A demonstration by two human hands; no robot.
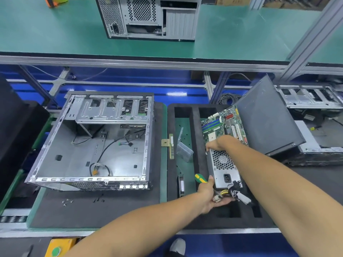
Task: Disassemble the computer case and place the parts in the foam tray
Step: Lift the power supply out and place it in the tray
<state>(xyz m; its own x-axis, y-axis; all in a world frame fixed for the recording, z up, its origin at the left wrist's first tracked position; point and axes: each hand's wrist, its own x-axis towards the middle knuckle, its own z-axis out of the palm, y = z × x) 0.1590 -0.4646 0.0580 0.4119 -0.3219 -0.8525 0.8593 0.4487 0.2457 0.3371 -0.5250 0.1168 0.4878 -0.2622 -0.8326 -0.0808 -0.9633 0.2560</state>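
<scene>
On the green-matted bench [163, 160], both hands' grips [213, 145] [209, 193] clasp the power supply [222, 169] over the foam tray [196, 138].

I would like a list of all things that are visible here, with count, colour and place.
computer case: one, grey, open, left on the mat
second case: one, silver, far bench
foam tray: one, black, centre right
motherboard: one, green, in the tray
power supply: one, grey, over the tray, held
side panel: one, dark grey, leaning right of the tray
memory stick: one, green, tray's left edge
screws: several, silver, front mat
screwdriver: one, yellow-green handle, in left hand
left hand: grips the screwdriver, supports cables
right hand: grips the power supply's far end
</scene>
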